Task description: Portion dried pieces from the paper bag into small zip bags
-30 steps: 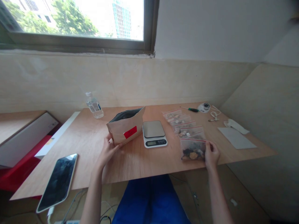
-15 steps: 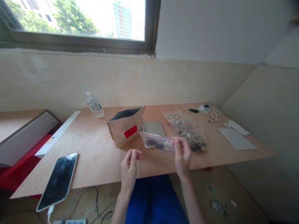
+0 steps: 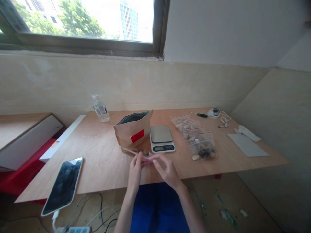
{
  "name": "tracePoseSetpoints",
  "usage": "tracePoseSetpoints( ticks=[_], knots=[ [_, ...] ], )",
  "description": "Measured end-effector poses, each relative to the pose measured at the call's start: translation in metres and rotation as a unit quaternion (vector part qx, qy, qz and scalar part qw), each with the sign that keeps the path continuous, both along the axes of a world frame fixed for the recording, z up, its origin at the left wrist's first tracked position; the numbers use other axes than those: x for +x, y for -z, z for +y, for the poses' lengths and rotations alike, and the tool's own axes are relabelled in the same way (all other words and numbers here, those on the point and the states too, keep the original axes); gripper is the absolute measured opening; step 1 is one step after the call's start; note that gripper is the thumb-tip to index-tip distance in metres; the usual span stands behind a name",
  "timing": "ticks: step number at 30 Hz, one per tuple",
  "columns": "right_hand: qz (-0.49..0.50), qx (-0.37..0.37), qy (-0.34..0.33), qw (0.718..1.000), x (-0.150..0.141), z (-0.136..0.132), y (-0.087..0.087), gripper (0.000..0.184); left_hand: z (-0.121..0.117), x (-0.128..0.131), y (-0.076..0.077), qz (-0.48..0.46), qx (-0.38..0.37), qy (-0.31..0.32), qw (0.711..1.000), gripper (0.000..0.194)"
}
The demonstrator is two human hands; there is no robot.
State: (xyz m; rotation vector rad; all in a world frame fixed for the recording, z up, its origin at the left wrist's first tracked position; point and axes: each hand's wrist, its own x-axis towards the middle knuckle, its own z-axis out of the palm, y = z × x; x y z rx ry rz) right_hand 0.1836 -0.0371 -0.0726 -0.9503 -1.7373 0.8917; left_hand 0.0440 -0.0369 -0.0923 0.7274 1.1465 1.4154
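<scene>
A plywood surface [image 3: 97,168] is occupied by a smartphone [image 3: 62,183], a plastic water bottle [image 3: 100,109], a kraft-paper pouch [image 3: 132,131], a digital scale [image 3: 162,139], a row of zip-seal bags [image 3: 199,139], a screwdriver [image 3: 199,114], a white cable [image 3: 224,121] and a grey sheet [image 3: 247,145].

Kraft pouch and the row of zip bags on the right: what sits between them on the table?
The digital scale sits between the kraft pouch and the zip bags, as the head view shows.

Two hands [image 3: 137,171], six zip bags [image 3: 202,150], one paper pouch [image 3: 130,132], one digital scale [image 3: 162,139], one phone [image 3: 62,182], one water bottle [image 3: 100,110], one screwdriver [image 3: 201,115].
</scene>
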Motion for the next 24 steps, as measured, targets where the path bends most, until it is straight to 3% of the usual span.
tracePoseSetpoints(
  ticks=[3,7,13,19,24],
  knots=[
    [-0.044,0.005,-0.012,0.999,-0.001,0.0,0.001,0.014,0.0,0.002,0.005,0.053,-0.008,-0.02,0.998,0.035],
    [-0.069,-0.028,0.02,0.997,-0.007,0.0,0.009,0.013,-0.002,0.002,0.011,0.116,-0.001,0.003,0.993,0.037],
    [-0.073,-0.039,0.024,0.996,-0.015,0.001,0.013,0.016,-0.004,0.0,0.014,0.148,0.006,0.014,0.989,0.037],
    [-0.104,-0.024,0.05,0.993,-0.017,0.002,0.01,0.01,-0.005,-0.003,0.018,0.156,0.02,0.035,0.987,0.042],
    [-0.187,0.024,0.078,0.979,-0.021,0.006,-0.002,0.006,-0.006,-0.003,0.019,0.157,0.032,0.044,0.986,0.044]
  ],
)
